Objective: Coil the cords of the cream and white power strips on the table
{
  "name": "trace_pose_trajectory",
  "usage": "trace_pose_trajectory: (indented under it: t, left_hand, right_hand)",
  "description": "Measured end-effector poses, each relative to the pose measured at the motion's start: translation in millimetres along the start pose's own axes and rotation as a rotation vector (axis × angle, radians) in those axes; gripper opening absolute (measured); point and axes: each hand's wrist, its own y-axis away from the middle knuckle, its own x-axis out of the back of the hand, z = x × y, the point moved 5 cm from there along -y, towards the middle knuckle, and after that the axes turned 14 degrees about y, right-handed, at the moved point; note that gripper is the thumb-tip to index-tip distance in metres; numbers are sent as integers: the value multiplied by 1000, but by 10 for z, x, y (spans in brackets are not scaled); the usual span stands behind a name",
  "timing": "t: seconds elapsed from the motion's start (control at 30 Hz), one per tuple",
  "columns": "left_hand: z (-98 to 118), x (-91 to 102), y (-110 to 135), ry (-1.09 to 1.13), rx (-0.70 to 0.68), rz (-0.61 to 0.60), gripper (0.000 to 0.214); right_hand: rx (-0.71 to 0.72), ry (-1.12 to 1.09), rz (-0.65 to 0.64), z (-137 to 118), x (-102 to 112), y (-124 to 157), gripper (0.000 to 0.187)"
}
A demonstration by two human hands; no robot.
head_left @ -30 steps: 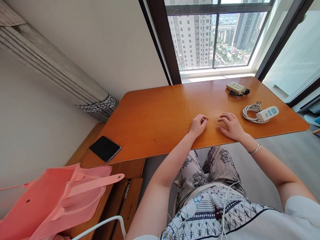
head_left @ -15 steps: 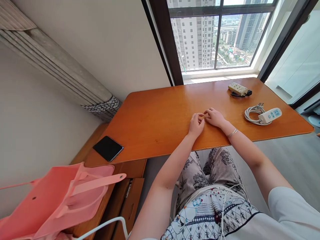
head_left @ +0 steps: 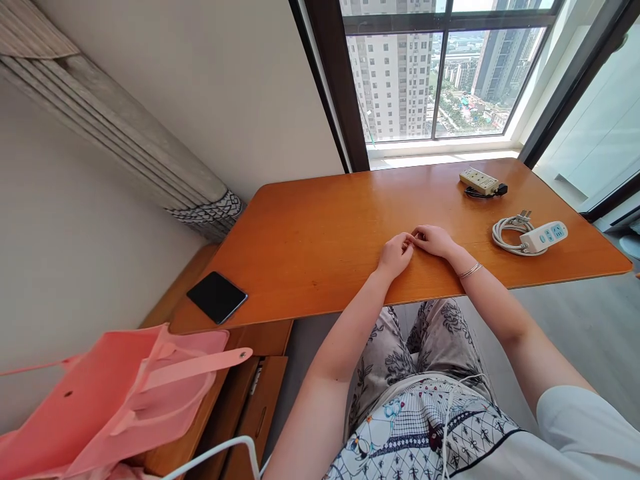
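Near the front edge of the brown wooden table (head_left: 310, 233), my left hand (head_left: 397, 255) and my right hand (head_left: 433, 241) meet at the fingertips. The left one has its fingers curled in towards the thumb. On the right, the fingers bend down and press against the left fingertips. Whether anything small is pinched between them is hidden. A thin bracelet (head_left: 470, 270) circles my right wrist. To the right of that hand lies a white power strip (head_left: 545, 237) with its grey cable (head_left: 505, 245) coiled beside it.
A beige power strip (head_left: 479, 180) with a black plug sits at the back right. A black tablet or phone (head_left: 217, 297) lies at the table's left corner. Below it is a pink bag-like holder (head_left: 125, 393). The window (head_left: 440, 80) is behind the table, a tied curtain (head_left: 150, 147) to the left.
Both hands have shifted slightly right and down in the picture, as has the view of the table. The fingertips have come closer together, with the right fingers now against the left ones.
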Motion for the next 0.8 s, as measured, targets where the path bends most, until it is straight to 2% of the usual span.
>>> trace_pose_trajectory:
  t: [0.27, 0.8]
  left_hand:
    - [43, -12, 22, -36, -2, -72, 18]
    - [104, -58, 68, -98, -27, -183, 17]
  right_hand:
    - [19, -48, 11, 34, 4, -3, 20]
    - [51, -2, -16, -36, 40, 70, 20]
